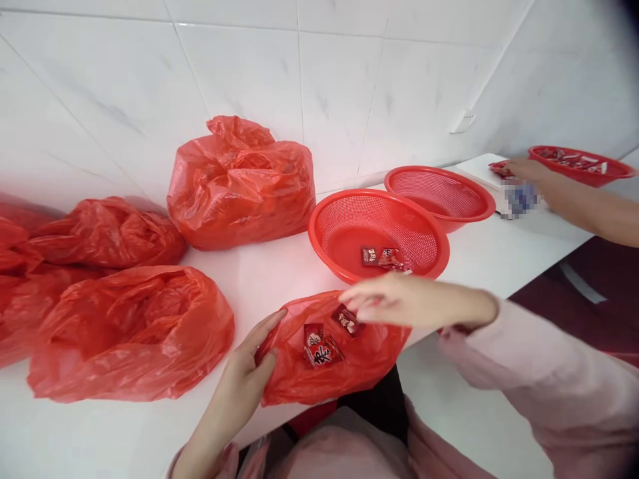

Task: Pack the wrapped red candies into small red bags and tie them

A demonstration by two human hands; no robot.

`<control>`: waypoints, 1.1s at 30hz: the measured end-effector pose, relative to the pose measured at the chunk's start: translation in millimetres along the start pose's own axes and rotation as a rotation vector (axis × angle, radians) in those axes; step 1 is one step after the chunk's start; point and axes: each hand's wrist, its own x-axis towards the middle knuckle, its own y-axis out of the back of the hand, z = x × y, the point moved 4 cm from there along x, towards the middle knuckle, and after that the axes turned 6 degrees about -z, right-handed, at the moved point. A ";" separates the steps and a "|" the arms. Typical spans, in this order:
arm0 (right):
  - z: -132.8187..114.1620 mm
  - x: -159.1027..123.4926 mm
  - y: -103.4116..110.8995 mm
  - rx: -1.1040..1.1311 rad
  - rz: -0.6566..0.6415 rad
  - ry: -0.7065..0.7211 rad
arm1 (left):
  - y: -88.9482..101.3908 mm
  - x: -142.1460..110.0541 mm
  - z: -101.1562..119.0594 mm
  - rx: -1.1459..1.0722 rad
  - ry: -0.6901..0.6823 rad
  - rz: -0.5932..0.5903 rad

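Observation:
My left hand grips the left edge of a red plastic bag, thumb inside its mouth and fingers outside. Inside the bag mouth are small red sachets with printed characters. My right hand, a little blurred, is over the bag's right side with its fingers loosely stretched apart. Just below those fingertips, a dark red sachet lies tilted and does not look gripped. Behind the bag stands a red mesh basket with a few sachets at its bottom.
Red plastic bags stand along the tiled wall and on the left. A second red basket sits behind the first. Farther right, another person's hand holds red packets near a white flat box and a basket of sachets.

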 end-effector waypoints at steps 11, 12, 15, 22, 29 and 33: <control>162.0 52.5 54.3 -0.410 -0.197 -0.481 | -3.0 -1.2 -4.9 0.046 0.019 -0.058; 167.1 54.0 49.1 -0.414 -0.200 -0.466 | -2.8 -1.0 -4.8 0.052 0.021 -0.060; 173.6 55.8 44.8 -0.451 -0.165 -0.409 | -4.7 0.6 -2.6 0.078 0.027 -0.080; 165.3 75.1 45.8 -0.430 -0.140 -0.211 | -12.7 2.4 1.6 0.105 -0.021 -0.108; 103.5 64.0 69.5 -0.277 -0.029 -0.102 | -5.3 -2.0 2.0 -0.009 0.006 -0.071; 19.0 31.5 44.8 -0.049 0.045 0.227 | -8.8 -1.0 2.6 -0.143 0.036 -0.118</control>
